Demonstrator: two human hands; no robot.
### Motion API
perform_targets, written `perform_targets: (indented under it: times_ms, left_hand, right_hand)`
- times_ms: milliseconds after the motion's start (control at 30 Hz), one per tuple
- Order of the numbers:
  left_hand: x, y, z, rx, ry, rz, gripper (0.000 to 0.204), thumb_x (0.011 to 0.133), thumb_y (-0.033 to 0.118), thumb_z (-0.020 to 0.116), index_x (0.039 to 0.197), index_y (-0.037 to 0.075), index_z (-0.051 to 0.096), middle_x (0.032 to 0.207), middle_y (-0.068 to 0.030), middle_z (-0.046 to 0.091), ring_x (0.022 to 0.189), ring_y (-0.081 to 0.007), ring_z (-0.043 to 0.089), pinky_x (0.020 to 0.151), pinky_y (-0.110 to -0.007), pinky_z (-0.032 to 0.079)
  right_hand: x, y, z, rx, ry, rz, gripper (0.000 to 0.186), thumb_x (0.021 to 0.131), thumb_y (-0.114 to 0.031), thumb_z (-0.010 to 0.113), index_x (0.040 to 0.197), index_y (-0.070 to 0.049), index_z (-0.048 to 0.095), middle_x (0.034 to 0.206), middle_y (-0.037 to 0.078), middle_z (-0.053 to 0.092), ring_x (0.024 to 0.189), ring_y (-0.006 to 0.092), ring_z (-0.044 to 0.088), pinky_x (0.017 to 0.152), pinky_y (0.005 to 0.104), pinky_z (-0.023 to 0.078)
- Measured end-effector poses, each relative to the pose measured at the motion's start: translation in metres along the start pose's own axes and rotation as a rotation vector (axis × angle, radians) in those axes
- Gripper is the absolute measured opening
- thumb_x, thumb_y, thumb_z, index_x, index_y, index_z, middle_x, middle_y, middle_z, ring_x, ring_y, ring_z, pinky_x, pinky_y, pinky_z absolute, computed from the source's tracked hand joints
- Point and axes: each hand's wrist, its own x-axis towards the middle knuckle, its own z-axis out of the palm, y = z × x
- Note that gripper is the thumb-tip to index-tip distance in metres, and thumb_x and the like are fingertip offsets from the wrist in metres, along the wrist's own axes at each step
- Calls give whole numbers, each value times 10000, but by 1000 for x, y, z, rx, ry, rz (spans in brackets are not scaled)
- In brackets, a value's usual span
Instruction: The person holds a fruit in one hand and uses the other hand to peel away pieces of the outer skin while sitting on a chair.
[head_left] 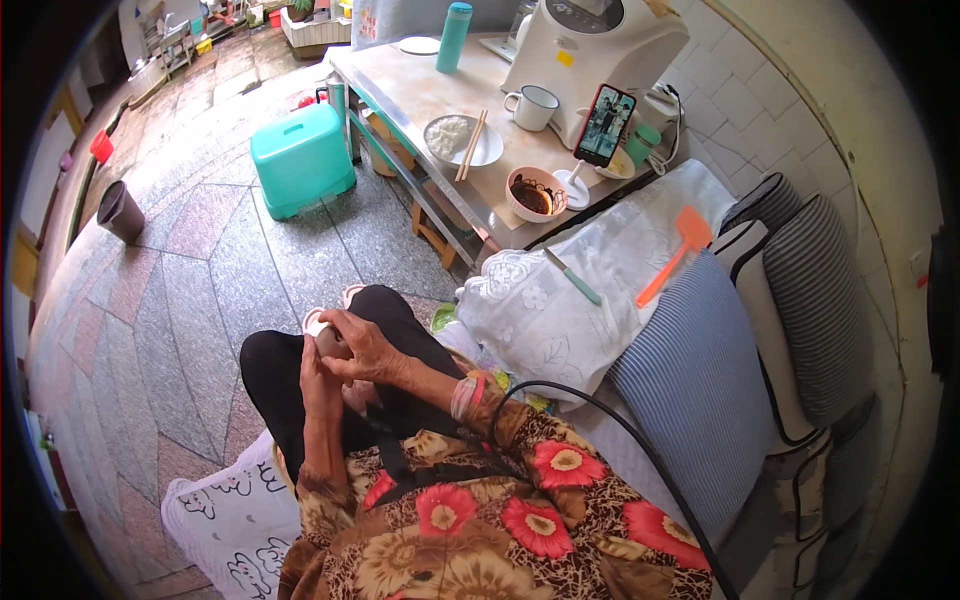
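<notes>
Over my lap my left hand (321, 378) and my right hand (362, 347) come together, their fingers bent inward. Between them shows a small rounded brownish thing (333, 344), mostly covered by the fingers, so I cannot tell its kind. The left hand is upright on its near left side, while the right hand reaches over it from the right. Just past the fingertips are pale pink slipper tips (352, 293). Black trousers (392, 310) cover my knees under the hands.
On the table ahead are a bowl of rice (452, 138) with chopsticks (471, 146), a bowl of dark sauce (536, 194), an enamel mug (531, 107) and a propped phone (606, 126). A knife (574, 278) and an orange fly swatter (672, 258) lie on white cloth. A teal stool (300, 158) stands left.
</notes>
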Motion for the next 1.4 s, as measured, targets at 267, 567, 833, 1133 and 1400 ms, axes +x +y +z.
perform_targets:
  times_ms: [267,567,833,1133,1400]
  left_hand:
    - [-3,3,10,-53,65,20,419,965,392,373,1139,46,534,1081,-82,585,978,-184,591,841,-309,483]
    - [-13,4,26,-74,-9,40,465,948,454,404,1151,56,531,1023,-42,606,897,-133,607,712,-230,489]
    - [-9,-2,19,-141,-65,11,417,955,389,420,1181,49,508,1095,-74,588,983,-188,598,837,-298,495]
    - [-10,-2,14,-108,-39,-1,414,953,375,419,1188,43,500,1107,-75,586,993,-188,588,859,-310,474]
    - [7,3,10,-126,127,10,368,930,411,449,1026,72,554,949,-51,604,868,-164,601,775,-296,485]
  right_hand:
    - [0,-8,-2,-185,-21,-125,566,630,-196,713,1097,3,461,958,177,539,905,354,543,784,399,464]
    - [0,-22,-7,-300,2,-101,564,674,-253,735,1096,10,469,920,174,538,845,345,552,727,384,463]
    - [-4,-13,-10,-276,-32,-52,552,683,-286,733,1074,11,481,944,182,547,852,341,575,719,385,475]
    - [-4,-15,-11,-162,10,-28,528,692,-235,698,1102,13,478,933,180,560,826,327,593,706,366,489]
    - [-6,-3,-2,-232,-21,-68,492,650,-226,691,1041,-2,491,886,173,557,795,327,584,689,372,486]
